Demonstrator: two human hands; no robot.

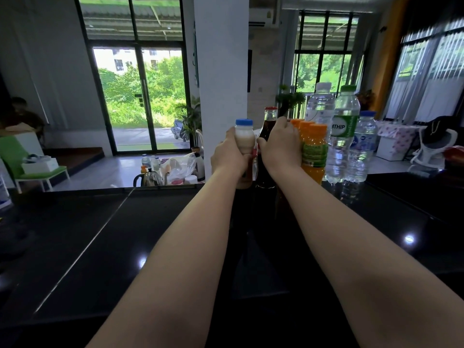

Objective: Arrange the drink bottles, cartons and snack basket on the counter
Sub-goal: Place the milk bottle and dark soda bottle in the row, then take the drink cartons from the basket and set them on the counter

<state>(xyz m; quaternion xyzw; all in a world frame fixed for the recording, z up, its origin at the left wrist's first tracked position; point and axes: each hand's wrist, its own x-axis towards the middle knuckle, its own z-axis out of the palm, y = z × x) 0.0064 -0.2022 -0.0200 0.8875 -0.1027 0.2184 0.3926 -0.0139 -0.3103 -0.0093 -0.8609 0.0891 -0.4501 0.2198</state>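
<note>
While both my arms stretch across the black counter (100,247), my left hand (227,156) is wrapped round a small milky bottle (244,136) with a blue cap, at the far edge just left of the cola bottle (269,121). My right hand (280,144) curls round that dark, red-capped cola bottle, which stands just beside the orange juice bottles (313,151); clear water bottles (344,136) stand right of those.

The left hand (229,156) grips a small blue-capped creamy plastic bottle (244,139). Just beside it the right hand (280,146) wraps a dark red-capped glass bottle (269,121). Orange-capped juice bottles (313,149) stand immediately right of that grip.
</note>
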